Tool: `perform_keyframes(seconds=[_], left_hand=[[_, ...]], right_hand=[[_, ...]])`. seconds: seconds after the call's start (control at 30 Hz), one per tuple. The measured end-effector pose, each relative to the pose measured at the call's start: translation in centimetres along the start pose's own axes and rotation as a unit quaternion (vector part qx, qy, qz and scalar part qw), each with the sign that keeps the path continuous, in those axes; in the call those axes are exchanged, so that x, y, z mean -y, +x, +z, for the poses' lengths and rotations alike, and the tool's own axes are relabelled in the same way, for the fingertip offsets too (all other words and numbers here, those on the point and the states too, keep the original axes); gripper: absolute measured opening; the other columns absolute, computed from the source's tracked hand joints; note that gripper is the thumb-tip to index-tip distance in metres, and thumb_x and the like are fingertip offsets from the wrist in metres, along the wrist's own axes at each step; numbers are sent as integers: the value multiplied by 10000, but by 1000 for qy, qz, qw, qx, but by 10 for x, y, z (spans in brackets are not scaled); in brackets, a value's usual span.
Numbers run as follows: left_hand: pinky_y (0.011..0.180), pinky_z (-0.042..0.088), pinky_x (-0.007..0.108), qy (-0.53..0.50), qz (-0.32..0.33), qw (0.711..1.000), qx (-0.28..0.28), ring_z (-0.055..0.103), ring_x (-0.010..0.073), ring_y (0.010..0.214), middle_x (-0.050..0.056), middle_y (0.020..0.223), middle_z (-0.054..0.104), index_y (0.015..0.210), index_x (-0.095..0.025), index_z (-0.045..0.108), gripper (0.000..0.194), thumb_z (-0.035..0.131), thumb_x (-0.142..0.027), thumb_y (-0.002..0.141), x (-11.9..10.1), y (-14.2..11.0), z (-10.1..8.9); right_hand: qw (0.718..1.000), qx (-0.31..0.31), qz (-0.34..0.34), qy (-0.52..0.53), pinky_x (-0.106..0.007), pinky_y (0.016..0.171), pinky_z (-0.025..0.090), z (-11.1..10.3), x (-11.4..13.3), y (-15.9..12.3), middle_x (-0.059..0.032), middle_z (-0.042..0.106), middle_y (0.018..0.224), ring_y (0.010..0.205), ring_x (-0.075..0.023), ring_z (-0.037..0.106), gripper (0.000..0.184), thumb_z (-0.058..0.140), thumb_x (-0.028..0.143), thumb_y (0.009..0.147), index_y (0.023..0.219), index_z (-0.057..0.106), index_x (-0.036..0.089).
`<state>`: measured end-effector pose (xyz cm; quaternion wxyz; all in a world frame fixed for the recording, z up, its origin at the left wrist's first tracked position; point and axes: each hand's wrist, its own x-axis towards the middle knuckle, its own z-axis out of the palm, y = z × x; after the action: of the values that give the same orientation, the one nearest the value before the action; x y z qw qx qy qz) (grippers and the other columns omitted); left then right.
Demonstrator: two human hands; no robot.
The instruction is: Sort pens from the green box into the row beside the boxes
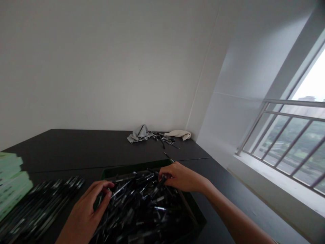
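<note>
Where pens (139, 210) fill a green crate (127, 169), left hand (85, 211) grips one; right hand (182, 178) pinches another

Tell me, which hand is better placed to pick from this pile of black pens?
Probably the right hand: its fingers rest on a pen in the pile, while the left hand sits by the green crate.

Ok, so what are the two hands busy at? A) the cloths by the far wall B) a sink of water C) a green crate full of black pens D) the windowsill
C. The left hand and the right hand are both at the green crate, with their fingers among the black pens heaped inside it.
</note>
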<state>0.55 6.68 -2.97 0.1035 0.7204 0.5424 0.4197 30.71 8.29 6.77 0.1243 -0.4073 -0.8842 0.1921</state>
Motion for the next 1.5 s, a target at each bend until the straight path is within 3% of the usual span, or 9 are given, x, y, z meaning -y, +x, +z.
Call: perform_keyframes(seconds=[0.33, 0.6, 0.73, 0.83, 0.93, 1.07, 1.17, 1.3, 1.5], left_hand=[[823, 519, 389, -4, -4, 1000, 9, 655, 235, 891, 9, 936, 677, 912, -296, 606, 316, 438, -548, 821, 0, 1, 1], [846, 505, 401, -1, -14, 1000, 24, 645, 239, 918, 10, 954, 671, 916, -298, 605, 317, 435, -549, 824, 2, 1, 1], [840, 508, 404, -2, -11, 1000, 18, 647, 242, 905, 12, 944, 670, 904, -297, 611, 345, 429, -576, 812, 0, 2, 2], [845, 506, 407, 2, -17, 1000, 20, 646, 243, 909, 12, 950, 669, 904, -296, 611, 342, 430, -572, 813, -1, 2, 2], [848, 507, 401, 3, -17, 1000, 23, 648, 240, 902, 9, 948, 670, 908, -295, 611, 335, 436, -565, 813, 1, 1, 1], [864, 502, 389, 4, -20, 999, 28, 644, 235, 918, 4, 958, 667, 914, -296, 610, 336, 435, -566, 816, 4, 1, 1], [874, 498, 386, 8, -19, 999, 25, 641, 240, 938, 5, 968, 666, 925, -294, 610, 339, 439, -567, 817, 6, 0, 2], [854, 508, 383, 10, -12, 1000, 22, 645, 243, 933, 10, 967, 670, 927, -293, 611, 345, 435, -568, 815, 3, 1, 1], [843, 503, 405, 16, -10, 1000, 24, 647, 246, 912, 3, 950, 668, 920, -300, 599, 329, 423, -560, 819, -3, 1, -1]], right_hand=[[991, -63, 20, 119, -213, 598, 410, -3, 6, -4, -29, 640, 727, 632, -107, 559, 354, 324, 310, 964, 874, 619, 138], [966, -141, 31, 213, -234, 570, 361, -1, 4, -6, -22, 582, 725, 604, -102, 456, 494, 286, 449, 963, 858, 650, 131], [950, -176, 32, 256, -259, 660, 397, 0, 4, -4, -38, 611, 798, 700, -123, 505, 479, 321, 466, 950, 866, 661, 139], [902, -192, 20, 386, -293, 765, 429, 1, 8, -2, -56, 621, 842, 808, -148, 563, 416, 386, 463, 930, 871, 632, 132], [837, -195, 6, 512, -294, 723, 449, 3, 14, 1, -45, 604, 755, 717, -134, 573, 376, 418, 447, 921, 901, 602, 120], [799, -219, 17, 560, -215, 489, 371, 5, 17, 3, 65, 357, 537, 462, -68, 338, 351, 442, 458, 903, 855, 575, 137], [844, -247, 46, 474, -193, 410, 224, 2, 15, 0, 80, 269, 532, 443, -63, 221, 332, 458, 453, 893, 856, 576, 145], [964, -131, 40, 227, -204, 518, 329, 3, 18, -12, 16, 550, 645, 564, -82, 444, 293, 469, 356, 900, 884, 671, 144], [997, 67, -41, 20, -229, 694, 419, 29, 35, -15, -27, 699, 902, 803, -161, 626, 285, 569, 286, 837, 1097, 648, 201]])
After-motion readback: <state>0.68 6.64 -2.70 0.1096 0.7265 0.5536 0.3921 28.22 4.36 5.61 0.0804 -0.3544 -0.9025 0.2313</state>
